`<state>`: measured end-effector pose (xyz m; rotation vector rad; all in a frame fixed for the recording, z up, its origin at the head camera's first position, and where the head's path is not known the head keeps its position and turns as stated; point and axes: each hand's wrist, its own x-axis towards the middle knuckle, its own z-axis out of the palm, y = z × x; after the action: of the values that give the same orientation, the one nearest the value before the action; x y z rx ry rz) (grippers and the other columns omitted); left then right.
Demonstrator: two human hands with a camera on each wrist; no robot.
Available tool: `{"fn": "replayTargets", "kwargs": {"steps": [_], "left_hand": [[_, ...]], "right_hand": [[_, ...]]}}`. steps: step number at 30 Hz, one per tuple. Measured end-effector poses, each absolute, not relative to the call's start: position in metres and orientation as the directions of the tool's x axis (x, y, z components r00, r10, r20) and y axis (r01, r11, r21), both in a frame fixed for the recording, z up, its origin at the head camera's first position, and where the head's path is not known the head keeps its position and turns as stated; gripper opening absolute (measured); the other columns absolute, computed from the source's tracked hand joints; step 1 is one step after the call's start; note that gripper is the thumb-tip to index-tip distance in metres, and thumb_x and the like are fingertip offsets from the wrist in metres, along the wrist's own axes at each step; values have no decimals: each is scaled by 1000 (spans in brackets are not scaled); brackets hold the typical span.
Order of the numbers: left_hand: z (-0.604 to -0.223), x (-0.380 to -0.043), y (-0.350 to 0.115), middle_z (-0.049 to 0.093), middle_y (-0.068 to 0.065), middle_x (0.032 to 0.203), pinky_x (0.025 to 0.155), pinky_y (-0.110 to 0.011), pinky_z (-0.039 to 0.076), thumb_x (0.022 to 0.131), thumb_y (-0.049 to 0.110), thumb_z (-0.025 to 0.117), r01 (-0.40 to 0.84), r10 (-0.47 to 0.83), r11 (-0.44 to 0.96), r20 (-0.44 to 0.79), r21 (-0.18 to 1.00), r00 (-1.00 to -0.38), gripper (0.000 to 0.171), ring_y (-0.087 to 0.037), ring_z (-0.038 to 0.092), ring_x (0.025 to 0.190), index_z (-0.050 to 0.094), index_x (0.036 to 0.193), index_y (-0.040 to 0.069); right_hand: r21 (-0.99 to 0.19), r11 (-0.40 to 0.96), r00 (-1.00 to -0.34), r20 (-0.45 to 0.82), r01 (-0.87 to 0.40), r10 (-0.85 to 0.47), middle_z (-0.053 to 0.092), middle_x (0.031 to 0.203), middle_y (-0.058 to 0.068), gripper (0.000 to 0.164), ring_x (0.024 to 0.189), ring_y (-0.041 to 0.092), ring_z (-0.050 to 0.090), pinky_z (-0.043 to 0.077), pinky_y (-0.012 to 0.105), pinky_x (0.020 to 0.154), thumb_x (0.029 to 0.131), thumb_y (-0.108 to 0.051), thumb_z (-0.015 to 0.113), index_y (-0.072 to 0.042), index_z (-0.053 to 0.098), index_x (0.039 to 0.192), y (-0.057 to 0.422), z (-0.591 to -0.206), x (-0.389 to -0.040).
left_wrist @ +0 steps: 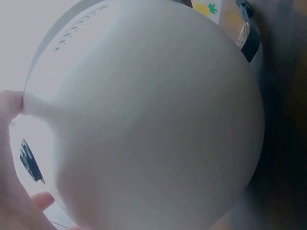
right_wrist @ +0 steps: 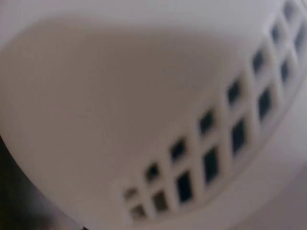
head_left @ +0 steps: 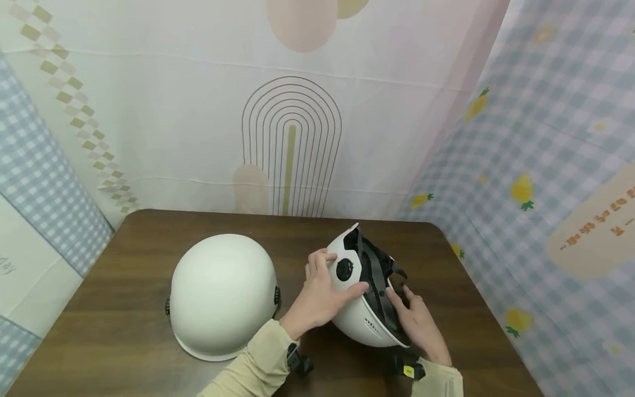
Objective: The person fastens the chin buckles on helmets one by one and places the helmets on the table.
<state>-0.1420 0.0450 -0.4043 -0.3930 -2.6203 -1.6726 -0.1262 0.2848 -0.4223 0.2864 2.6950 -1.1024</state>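
A white helmet (head_left: 354, 325) is tipped on its side, its dark lined opening facing right and up. Black straps (head_left: 375, 270) run across that opening, and a round black knob (head_left: 344, 269) sits on the shell. My left hand (head_left: 319, 295) grips the near side, thumb over the rim and fingers spread on the shell. On the other side, my right hand (head_left: 421, 325) holds the rim, thumb at the opening's edge. The smooth shell (left_wrist: 158, 120) fills the left wrist view. Up close in the right wrist view are rows of vent holes (right_wrist: 211, 163).
A second white helmet (head_left: 223, 292) stands dome up to the left, close to my left forearm. Both are on a brown wooden table (head_left: 124, 259). Behind it hangs a patterned cloth (head_left: 173, 127), with a checked cloth (head_left: 496, 182) at the right.
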Motion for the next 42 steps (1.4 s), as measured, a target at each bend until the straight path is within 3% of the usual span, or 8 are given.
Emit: {"fn": "replayTargets", "kwargs": {"steps": [5, 10, 14, 18, 24, 31, 39, 42], "left_hand": [[-407, -137, 44, 18, -11, 145, 102, -46, 35, 81, 48, 68, 190, 192, 375, 124, 907, -974, 83, -28, 25, 130, 25, 142, 9], [-410, -131, 38, 18, -12, 140, 89, -42, 41, 81, 33, 63, 166, 239, 336, 87, 927, -967, 86, -30, 33, 122, 16, 152, 26], [-412, -127, 36, 17, -13, 140, 73, -36, 44, 81, 26, 60, 144, 261, 303, 63, 942, -963, 76, -25, 53, 93, 25, 149, 29], [-416, -124, 34, 20, -14, 137, 63, -34, 44, 83, 26, 59, 102, 236, 300, 30, 948, -971, 70, -19, 54, 66, 28, 145, 24], [-426, -124, 32, 28, -15, 131, 73, -37, 45, 84, 30, 60, 59, 200, 323, -8, 944, -980, 68, -24, 57, 83, 29, 143, 20], [-431, -127, 27, 34, -16, 143, 87, -45, 43, 89, 29, 61, 25, 156, 348, -32, 937, -987, 58, -27, 50, 110, 36, 140, 14], [-424, -128, 31, 35, -15, 143, 78, -42, 47, 90, 32, 62, 33, 120, 422, -20, 906, -993, 59, -24, 55, 94, 39, 139, 9], [-420, -127, 33, 37, -15, 142, 82, -46, 47, 89, 33, 64, 75, 91, 481, 35, 874, -995, 59, -26, 54, 103, 43, 138, 7]], "right_hand": [[-644, 726, -968, -211, 240, 132, 27, 149, 34, 93, 137, 49, 24, 25, 60, 108, 96, -67, 34, 9, 26, 148, 287, -423, -124], [-673, 706, -974, -183, 223, 133, 27, 153, 28, 88, 140, 44, 22, 23, 56, 110, 97, -63, 36, 7, 27, 149, 293, -418, -120], [-671, 713, -977, -181, 206, 112, 23, 155, 23, 86, 141, 41, 21, 22, 55, 111, 97, -63, 37, 4, 25, 150, 296, -412, -117], [-696, 696, -984, -143, 178, 109, 24, 156, 20, 85, 142, 38, 22, 22, 53, 111, 97, -62, 39, 1, 25, 152, 297, -408, -116], [-725, 674, -989, -74, 143, 130, 27, 155, 18, 79, 142, 37, 22, 20, 52, 113, 98, -56, 44, 2, 29, 150, 297, -403, -114], [-783, 605, -986, -64, 146, 156, 31, 154, 18, 77, 140, 36, 29, 27, 51, 110, 99, -56, 41, -1, 30, 151, 299, -405, -107], [-818, 545, -978, -101, 185, 181, 32, 152, 23, 78, 138, 38, 32, 29, 52, 108, 98, -60, 37, -3, 28, 152, 305, -420, -106], [-828, 519, -973, -127, 211, 193, 29, 153, 24, 81, 140, 39, 26, 23, 53, 111, 99, -62, 30, -2, 26, 153, 311, -425, -107]]}}
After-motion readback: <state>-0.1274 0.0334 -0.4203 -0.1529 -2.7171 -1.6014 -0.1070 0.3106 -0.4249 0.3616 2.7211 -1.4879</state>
